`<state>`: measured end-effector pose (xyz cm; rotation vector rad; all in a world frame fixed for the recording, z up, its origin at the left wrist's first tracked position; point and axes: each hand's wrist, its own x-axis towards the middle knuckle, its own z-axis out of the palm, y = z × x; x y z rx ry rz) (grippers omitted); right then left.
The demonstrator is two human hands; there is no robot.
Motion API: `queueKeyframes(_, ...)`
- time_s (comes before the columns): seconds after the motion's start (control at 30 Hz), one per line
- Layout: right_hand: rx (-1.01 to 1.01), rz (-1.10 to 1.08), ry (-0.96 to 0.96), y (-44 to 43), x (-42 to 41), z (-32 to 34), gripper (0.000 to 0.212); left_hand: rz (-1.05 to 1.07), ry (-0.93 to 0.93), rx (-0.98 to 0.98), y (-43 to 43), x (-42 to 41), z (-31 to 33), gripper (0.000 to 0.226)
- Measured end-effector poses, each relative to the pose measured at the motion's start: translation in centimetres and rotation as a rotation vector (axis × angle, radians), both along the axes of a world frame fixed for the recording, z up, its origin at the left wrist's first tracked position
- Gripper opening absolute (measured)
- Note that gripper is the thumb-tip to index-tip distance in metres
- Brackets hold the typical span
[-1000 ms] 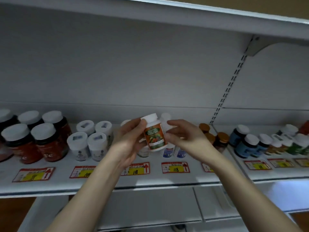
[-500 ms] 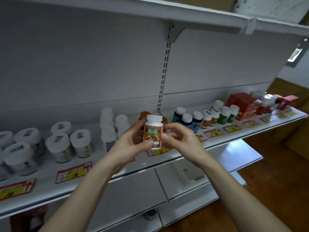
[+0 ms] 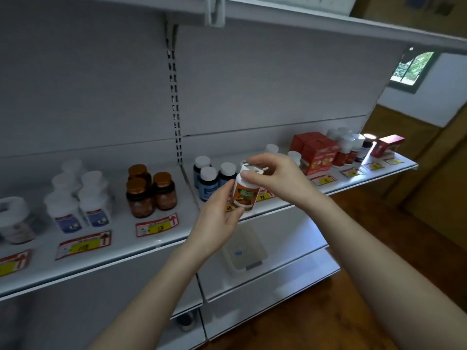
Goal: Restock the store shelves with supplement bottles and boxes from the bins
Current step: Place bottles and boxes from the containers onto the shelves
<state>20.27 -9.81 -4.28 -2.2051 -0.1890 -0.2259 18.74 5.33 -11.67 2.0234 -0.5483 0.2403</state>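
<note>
Now, hands first. Left hand (image 3: 217, 215) grips the orange-label bottle (image 3: 245, 197) round its lower body, thumb on the near side, fingers curled behind. Right hand (image 3: 276, 178) comes over the top, thumb and fingertips pinching the white cap (image 3: 249, 171). The bottle is near upright with a slight lean. It is held in the air in front of the shelf (image 3: 141, 248) edge, right of the slotted upright (image 3: 176, 109), and not yet set down.

Outward, all placed from that upright.
- Just right: dark blue bottles (image 3: 208, 183) with white caps, directly behind the held one.
- Further right: red boxes (image 3: 316, 152), then a cluster of white-capped bottles and one more red box at the far end.
- Just left: three amber bottles (image 3: 149, 192) with brown caps.
- Further left: white bottles with blue labels (image 3: 80, 200), in rows.

Progress, my reading: the shelf is part stocked along the front on both sides of the upright, with bare depth behind most groups. This bottle's slot looks to be right of the upright, near the blue ones, and placing it remains. No bins are in view, so I cannot tell how much stock is left.

Writing: the held bottle's label shows a green band with pale lettering over a fruit picture, the words too small to read. Price tags (image 3: 156, 224) along the shelf lip are red-bordered with yellow panels, handwritten figures and a red arrow. The two nearest the bottle look like "68"; the rest are blurred. The print on the red boxes is not legible.
</note>
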Motion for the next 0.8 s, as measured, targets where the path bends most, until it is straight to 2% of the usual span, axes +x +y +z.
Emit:
queueKeyframes(0.17, -0.052, -0.081, -0.067, -3.4, 2.6, 0.5, 0.042, 0.115, -0.177, 0.441, -2.1, 1.2, -3.0, 0.059)
queueKeyframes(0.23, -0.075, -0.099, -0.087, -4.1, 3.8, 0.6, 0.042, 0.129, -0.239, 0.551, -2.8, 1.9, -3.7, 0.057)
queueKeyframes(0.4, -0.048, -0.135, -0.129, -5.3, 7.0, 1.0, 0.041, 0.137, -0.370, 0.596, -4.8, 4.1, -4.2, 0.053)
queueKeyframes(0.6, 0.099, -0.082, -0.181, -6.0, 11.3, 0.3, 0.036, 0.166, -0.343, 0.656, -6.4, 5.5, -4.7, 0.053)
queueKeyframes(0.8, 0.027, 0.028, -0.184, -5.9, 16.2, -0.3, 0.038, 0.302, -0.269, 0.673, -7.5, 5.1, -5.6, 0.050)
